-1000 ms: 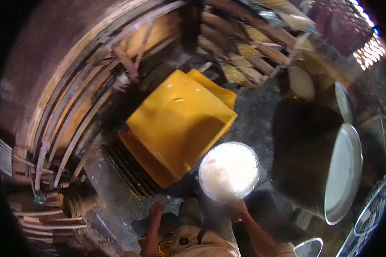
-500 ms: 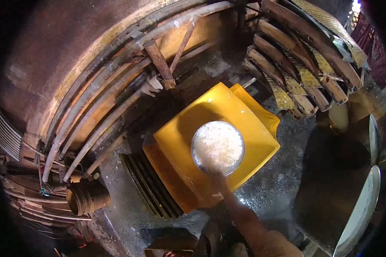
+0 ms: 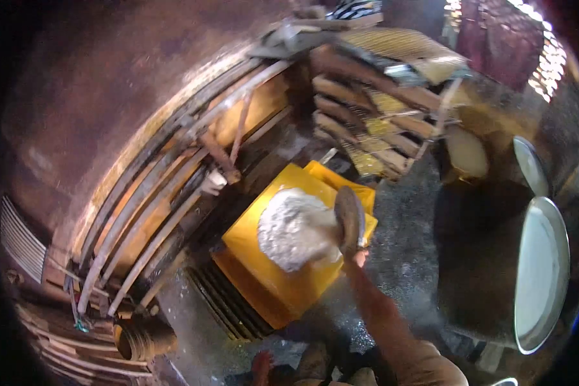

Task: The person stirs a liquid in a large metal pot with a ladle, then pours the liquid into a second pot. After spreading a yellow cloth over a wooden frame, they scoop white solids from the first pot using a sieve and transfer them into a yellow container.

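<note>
My right hand [image 3: 359,257] grips the rim of a metal bowl [image 3: 349,219], which is tipped on its side over the right part of a yellow plastic tub [image 3: 302,293]. Inside the tub, to the left of the bowl, lies a heap of white, lumpy, flour-like stuff [image 3: 293,228]; some of it is blurred beside the bowl's mouth. The bowl hides part of the tub's right side. Low in the view, near my legs, my left hand [image 3: 262,365] is small and smeared, and its fingers cannot be made out.
Dark slats [image 3: 215,305] lie left of the tub. Stacked wooden pieces [image 3: 373,122] stand behind it, and a frame of poles [image 3: 154,193] runs along the wall. A rusty can [image 3: 145,339] lies at lower left. On the right are large drums with pale round tops [image 3: 540,276].
The bowl, upright and full of white stuff before, is now tipped over, and a white heap lies in the tub. My right hand has moved with it. The view has shifted.
</note>
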`<state>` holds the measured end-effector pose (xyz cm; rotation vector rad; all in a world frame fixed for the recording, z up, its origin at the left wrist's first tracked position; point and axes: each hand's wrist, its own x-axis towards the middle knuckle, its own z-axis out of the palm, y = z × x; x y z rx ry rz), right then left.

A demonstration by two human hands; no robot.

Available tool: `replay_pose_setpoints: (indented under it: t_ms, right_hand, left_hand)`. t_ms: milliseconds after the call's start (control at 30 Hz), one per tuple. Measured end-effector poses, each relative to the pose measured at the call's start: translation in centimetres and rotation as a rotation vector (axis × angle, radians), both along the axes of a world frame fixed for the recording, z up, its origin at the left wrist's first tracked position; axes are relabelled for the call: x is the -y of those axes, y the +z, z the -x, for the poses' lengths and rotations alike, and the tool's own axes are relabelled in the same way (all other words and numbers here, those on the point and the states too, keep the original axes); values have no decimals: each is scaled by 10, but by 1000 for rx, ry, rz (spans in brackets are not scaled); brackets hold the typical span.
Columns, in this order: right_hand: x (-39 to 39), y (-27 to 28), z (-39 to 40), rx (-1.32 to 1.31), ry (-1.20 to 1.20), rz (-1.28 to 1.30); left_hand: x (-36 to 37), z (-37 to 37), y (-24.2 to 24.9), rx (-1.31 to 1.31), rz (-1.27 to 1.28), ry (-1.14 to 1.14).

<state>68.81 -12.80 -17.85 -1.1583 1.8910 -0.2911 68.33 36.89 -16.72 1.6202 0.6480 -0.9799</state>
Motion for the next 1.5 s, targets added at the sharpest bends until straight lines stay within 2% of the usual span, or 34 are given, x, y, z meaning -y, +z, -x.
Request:
replay_pose_setpoints:
  t_ms: [67, 133, 167, 233, 267, 300, 333, 400, 433, 467, 500, 533, 567, 600, 633, 667, 700, 733, 767, 800, 833, 867, 900, 933, 967, 1033, 1133, 1200, 1300, 1333, 1367, 1400, 1467, 1500]
  right_hand:
    - [25, 4, 28, 0, 46, 83]
    - [16, 71, 83, 93, -35, 315]
    - [19, 81, 113, 174, -63, 378]
    - [-4, 103, 199, 485, -105, 780]
    - [-32, 163, 258, 604, -150, 759]
    - [-46, 169, 316, 651, -125, 716]
    - [-70, 200, 378, 530, -80, 857]
    - [-122, 230, 493, 628, -148, 668]
    - [-144, 221, 550, 585, -256, 686]
    - [-175, 207, 604, 346, -204, 649]
    - [-207, 197, 649, 123, -144, 580]
    - [-243, 197, 689, 167, -267, 559]
    - [-284, 184, 719, 37, -408, 601]
    - [-326, 196, 752, 105, -492, 505]
    - [-366, 172, 785, 84, -503, 303]
    - [-416, 120, 806, 70, -686, 320]
    - [-447, 131, 828, 114, -800, 263]
    - [-490, 66, 846, 12, -912, 271]
    - [-502, 104, 868, 201, -1075, 145]
    - [-524, 73, 892, 222, -1188, 109]
    - [-553, 39, 913, 249, -1304, 64]
    - [-561, 34, 936, 220, -1402, -94]
    - [-582, -22, 961, 70, -1428, -154]
    - [-605, -81, 976, -76, -1447, -225]
    - [-607, -95, 985, -61, -1456, -244]
    - [-597, -122, 1015, -307, -1760, -322]
    - [-560, -150, 1038, -420, -1817, -397]
    - [-531, -176, 1044, -322, -1855, -466]
    - [-500, -240, 1027, -243, -1740, -404]
    - [-494, -273, 1013, -200, -1599, -322]
    - [-480, -275, 1010, -161, -1457, -240]
    - [-472, -274, 1006, -154, -1447, -240]
    - [-445, -224, 1004, 493, -1550, -125]
    - [-442, -232, 993, 390, -1475, 55]
  left_hand:
    - [22, 10, 3, 24, 296, -23]
    - [97, 38, 78, 311, 108, -231]
    - [114, 51, 89, 304, 122, -292]
    - [146, 87, 95, 348, 111, -580]
    - [157, 112, 94, 323, 126, -677]
    - [171, 142, 90, 354, 234, -757]
    - [184, 175, 90, 375, 344, -839]
    - [218, 255, 108, 338, 425, -1074]
    - [234, 301, 114, 326, 496, -1192]
    - [247, 343, 108, 263, 539, -1286]
    - [262, 393, 128, 317, 466, -1468]
    - [272, 429, 122, 263, 525, -1595]
    - [279, 468, 123, 195, 619, -1685]
    - [282, 509, 126, 270, 660, -1800]
    - [283, 541, 120, 318, 740, -1897]
    - [284, 571, 112, 364, 830, -1982]
    - [284, 605, 125, 373, 798, -2020]
    - [281, 632, 135, 384, 760, -2053]
    - [283, 652, 115, 607, 883, -2055]
    - [277, 675, 124, 587, 843, -2007]
    - [276, 687, 122, 587, 769, -2060]
    - [274, 692, 115, 592, 692, -2114]
    - [270, 698, 104, 628, 594, -2039]
    - [267, 698, 97, 674, 523, -2068]
    - [264, 696, 92, 679, 505, -2088]
    - [260, 694, 85, 815, 421, -2048]
    - [255, 700, 86, 1014, 292, -1959]
    - [254, 715, 102, 1017, 341, -1988]
    - [253, 729, 114, 996, 332, -2018]
    - [254, 725, 110, 1008, 320, -2011]
    - [253, 719, 106, 1094, 311, -2014]
    - [253, 713, 103, 1178, 301, -2016]
    - [254, 716, 105, 1181, 293, -2026]
    - [254, 718, 108, 1176, 298, -2045]
